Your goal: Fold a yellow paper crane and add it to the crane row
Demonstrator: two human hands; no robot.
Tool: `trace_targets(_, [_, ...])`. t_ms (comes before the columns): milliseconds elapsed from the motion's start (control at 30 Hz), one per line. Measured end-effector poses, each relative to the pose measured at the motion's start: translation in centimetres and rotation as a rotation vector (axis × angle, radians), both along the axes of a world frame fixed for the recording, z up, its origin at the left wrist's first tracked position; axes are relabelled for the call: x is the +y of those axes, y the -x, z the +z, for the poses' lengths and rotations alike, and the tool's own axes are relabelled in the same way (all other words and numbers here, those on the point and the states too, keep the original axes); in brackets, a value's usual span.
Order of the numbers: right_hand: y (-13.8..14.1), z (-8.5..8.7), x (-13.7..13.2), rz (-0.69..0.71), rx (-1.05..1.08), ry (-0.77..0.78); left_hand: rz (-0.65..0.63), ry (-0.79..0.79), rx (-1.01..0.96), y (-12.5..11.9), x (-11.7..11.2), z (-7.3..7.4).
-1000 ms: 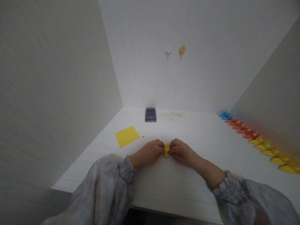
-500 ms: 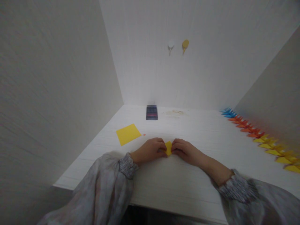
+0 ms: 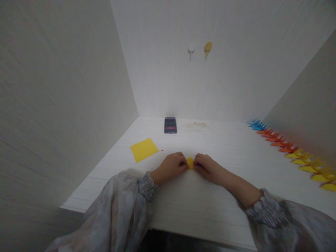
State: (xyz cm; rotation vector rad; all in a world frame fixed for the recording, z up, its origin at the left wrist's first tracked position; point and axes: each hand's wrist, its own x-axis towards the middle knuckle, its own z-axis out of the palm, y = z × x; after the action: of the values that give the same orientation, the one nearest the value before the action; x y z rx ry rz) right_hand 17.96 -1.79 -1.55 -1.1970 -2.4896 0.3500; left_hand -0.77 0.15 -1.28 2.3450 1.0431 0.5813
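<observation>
Folded yellow paper: small, between the two hands over the middle of the white table; fingers cover both side edges, and whether it touches the tabletop cannot be told.
Left hand: thumb and fingers narrowed in a pinch on the paper's left edge.
Right hand: fingers drawn close together, holding the paper's right edge.
Sleeves: loose and greyish, with gathered cuffs on both arms.
Yellow sheet: flat on the table at a slant, beyond the left hand and to its left.
Red scrap: tiny, just beside the sheet's right corner.
Dark object: blurred into blocks, near the back wall.
Brownish marks: on the table, right of the dark object.
Folded paper figures: lined up along the right wall, blue farthest, orange-red between, yellow nearest.
Hooks: one white, one yellow, side by side on the back wall.
</observation>
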Motion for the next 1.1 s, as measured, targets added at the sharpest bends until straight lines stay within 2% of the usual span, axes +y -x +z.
trace_targets(400, [-0.07, -0.71, 0.57, -0.045, -0.078, -0.001, 0.09, 0.021, 0.015, -0.55, -0.17, -0.12])
trace_targets(700, [0.4, -0.38, 0.09, -0.15, -0.199, -0.003, 0.062, 0.003, 0.049, -0.47, 0.02, -0.45])
trace_targets(933, [0.32, -0.5, 0.08, -0.132, -0.239, -0.013, 0.049, -0.021, 0.059, -0.56, -0.2, -0.3])
trace_targets(1100, [-0.03, -0.76, 0.21, -0.063, -0.23, -0.025, 0.043, -0.017, 0.092, -0.62, -0.49, -0.05])
